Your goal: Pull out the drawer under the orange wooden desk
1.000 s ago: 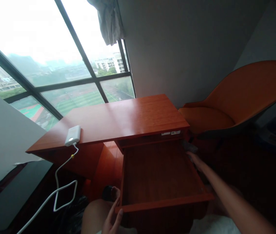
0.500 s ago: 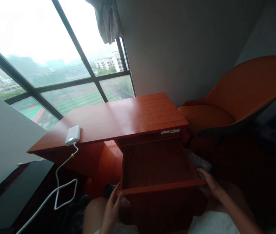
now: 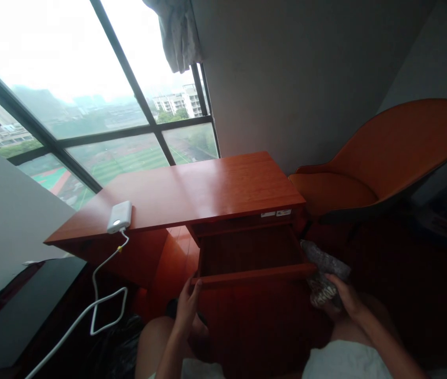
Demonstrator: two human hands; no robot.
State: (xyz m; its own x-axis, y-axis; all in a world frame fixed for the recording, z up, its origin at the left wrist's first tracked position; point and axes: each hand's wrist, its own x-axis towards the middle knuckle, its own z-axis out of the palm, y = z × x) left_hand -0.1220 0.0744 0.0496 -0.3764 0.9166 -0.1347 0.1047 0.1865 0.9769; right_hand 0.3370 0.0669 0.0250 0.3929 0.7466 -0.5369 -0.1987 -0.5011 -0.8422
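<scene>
A reddish-brown wooden drawer (image 3: 257, 274) stands partly pulled out of the desk (image 3: 207, 184), and its inside looks dark. My left hand (image 3: 188, 302) grips the left end of the drawer front, thumb and fingers about the corner. Off the drawer's right end, my right hand (image 3: 347, 297) is held low with its fingers stretched forward and nothing seen in them. Just beyond those fingers is a greyish, plastic-wrapped bundle (image 3: 324, 258); I cannot tell whether the hand touches it.
A white power bank (image 3: 120, 216) lies on the desk's left part, with a white cable (image 3: 96, 302) running down from it. An orange chair (image 3: 397, 152) stands to the right. A window (image 3: 109, 121) is behind the desk. My knees are close below the drawer.
The drawer has slid inward toward the desk, with my left hand moving along on its corner. My right hand has come off the drawer's right end, and more of the plastic-wrapped bundle shows.
</scene>
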